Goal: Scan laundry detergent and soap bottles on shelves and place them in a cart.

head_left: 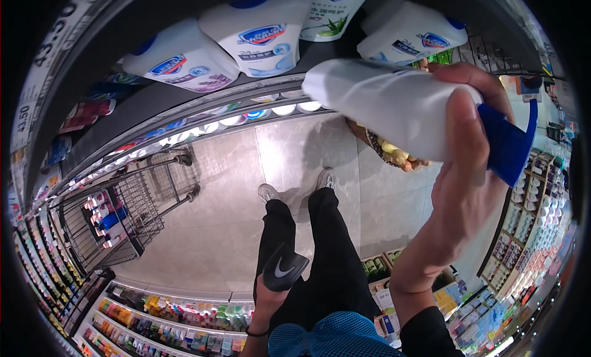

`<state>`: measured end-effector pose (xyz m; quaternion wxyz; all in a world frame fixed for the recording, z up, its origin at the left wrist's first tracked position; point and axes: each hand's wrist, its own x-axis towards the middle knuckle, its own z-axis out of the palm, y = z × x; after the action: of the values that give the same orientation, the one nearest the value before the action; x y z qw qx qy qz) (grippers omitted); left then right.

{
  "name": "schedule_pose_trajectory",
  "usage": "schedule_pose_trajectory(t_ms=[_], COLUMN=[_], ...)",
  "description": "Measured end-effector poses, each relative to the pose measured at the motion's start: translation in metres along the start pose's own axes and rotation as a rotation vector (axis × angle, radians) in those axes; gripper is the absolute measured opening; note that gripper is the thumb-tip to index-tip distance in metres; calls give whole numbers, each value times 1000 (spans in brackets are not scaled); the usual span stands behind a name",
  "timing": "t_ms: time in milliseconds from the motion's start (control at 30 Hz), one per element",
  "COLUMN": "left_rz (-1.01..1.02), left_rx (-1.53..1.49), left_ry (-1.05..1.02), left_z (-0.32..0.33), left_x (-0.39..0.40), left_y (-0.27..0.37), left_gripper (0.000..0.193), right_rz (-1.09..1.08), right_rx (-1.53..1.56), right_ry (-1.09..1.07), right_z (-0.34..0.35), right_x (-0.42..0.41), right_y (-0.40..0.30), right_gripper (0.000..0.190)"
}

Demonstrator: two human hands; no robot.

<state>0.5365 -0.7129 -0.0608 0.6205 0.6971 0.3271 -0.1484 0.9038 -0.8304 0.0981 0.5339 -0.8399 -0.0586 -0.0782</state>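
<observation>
My right hand [466, 126] is wrapped around a white plastic pump bottle [383, 103] with a blue top. The bottle is tilted on its side, its base towards the shelf and its blue top to the right. Along the dark shelf [272, 82] stand several similar white body wash bottles [263, 33] with blue caps. Low before my body, my left hand [272, 294] holds a black object with a white swoosh [284, 267], perhaps a wallet or case. A blue mesh item [332, 336] hangs at my front.
A wire shopping cart [111, 223] with packaged goods stands at the left. Stocked shelves [184, 317] run behind me, and more displays [531, 209] fill the right. A basket-like holder with yellow and brown items [392, 151] lies beyond the held bottle.
</observation>
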Motion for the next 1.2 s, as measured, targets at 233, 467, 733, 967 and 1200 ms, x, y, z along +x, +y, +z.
schedule_pose_trajectory(t_ms=[233, 467, 733, 967, 1200], left_rz=[-142, -155, -147, -158, -149], left_rx=[-214, -140, -71, -46, -18], left_ry=[70, 141, 88, 92, 92], left_z=[-2, -10, -9, -8, -4], left_x=[-3, -2, -2, 5, 10], left_y=[0, 2, -7, 2, 9], left_gripper=[35, 32, 33, 35, 35], right_rz=[-39, -125, -64, -43, 6], right_rx=[-25, 104, 170, 139, 66], right_ry=[157, 155, 94, 85, 159], right_z=[30, 57, 67, 75, 92], right_x=[5, 24, 34, 48, 65], right_y=[10, 31, 47, 52, 51], right_gripper=[28, 25, 27, 31, 47])
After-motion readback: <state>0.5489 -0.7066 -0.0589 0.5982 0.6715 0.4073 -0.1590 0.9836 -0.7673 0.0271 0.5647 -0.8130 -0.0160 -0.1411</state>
